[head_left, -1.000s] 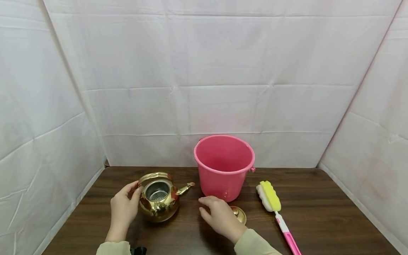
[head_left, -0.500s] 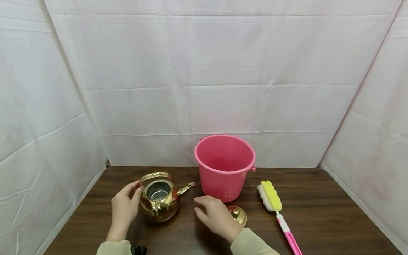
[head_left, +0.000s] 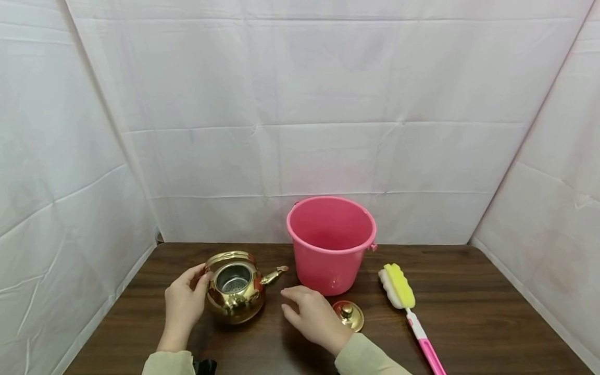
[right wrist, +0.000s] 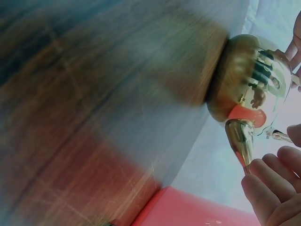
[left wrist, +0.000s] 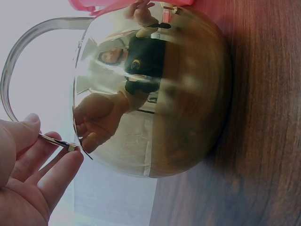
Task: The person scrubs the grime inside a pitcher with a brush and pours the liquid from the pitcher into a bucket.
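A shiny gold teapot stands upright on the table at the left, lidless, with a perforated metal strainer inside its mouth. My left hand pinches the base of its arched handle, as the left wrist view shows. Its spout points right, toward my right hand. That hand hovers above the table with fingers loosely bent and nothing in them, a short way from the spout tip. Just behind its wrist lies the round gold lid, knob up, on the wood.
A pink bucket stands behind the right hand, near the back edge of the brown table. To the right lies a bottle brush with a yellow and white sponge head and a pink handle. White cloth walls enclose three sides.
My right hand has drifted a little left, toward the spout, uncovering more of the lid. The left hand and the teapot have stayed in place.
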The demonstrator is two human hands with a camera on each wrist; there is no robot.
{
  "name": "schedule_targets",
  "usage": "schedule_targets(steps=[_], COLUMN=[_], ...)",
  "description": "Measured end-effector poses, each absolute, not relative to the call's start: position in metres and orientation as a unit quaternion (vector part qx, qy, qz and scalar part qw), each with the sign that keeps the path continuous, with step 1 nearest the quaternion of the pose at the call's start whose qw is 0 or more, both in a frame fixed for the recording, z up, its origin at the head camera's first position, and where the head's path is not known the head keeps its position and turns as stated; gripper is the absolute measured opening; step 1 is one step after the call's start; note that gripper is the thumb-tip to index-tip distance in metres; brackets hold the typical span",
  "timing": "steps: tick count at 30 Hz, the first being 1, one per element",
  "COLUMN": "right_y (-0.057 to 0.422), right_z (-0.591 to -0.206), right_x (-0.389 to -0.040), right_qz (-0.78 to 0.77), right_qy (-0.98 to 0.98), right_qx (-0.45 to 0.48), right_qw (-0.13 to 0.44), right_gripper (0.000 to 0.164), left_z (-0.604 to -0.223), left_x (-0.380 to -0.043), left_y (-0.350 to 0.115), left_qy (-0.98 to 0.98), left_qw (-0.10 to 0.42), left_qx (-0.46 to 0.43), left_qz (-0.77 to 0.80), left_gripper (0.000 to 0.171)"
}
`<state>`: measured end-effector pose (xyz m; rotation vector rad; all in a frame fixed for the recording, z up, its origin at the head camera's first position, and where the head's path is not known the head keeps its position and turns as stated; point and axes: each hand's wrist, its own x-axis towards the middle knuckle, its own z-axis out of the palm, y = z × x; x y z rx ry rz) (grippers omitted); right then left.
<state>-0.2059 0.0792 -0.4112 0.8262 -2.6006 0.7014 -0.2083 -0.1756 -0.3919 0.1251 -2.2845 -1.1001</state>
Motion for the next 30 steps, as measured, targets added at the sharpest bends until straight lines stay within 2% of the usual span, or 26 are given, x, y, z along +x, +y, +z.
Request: schedule_targets(steps=[30], right_y=[0.0764], right_z=[-0.4072], right_x=[-0.2005], right_qz=[0.252], right_qy=[-0.913], right_qx=[0.292], right_qw=[0.134], right_gripper=[0.029], left_z=[-0.3903], left_x=[-0.2067], left_y=[-0.1746], left_qy=[-0.857], left_qw=[0.309], left_qx=[0.042], left_qz=[-0.410], left_gripper=[0.024])
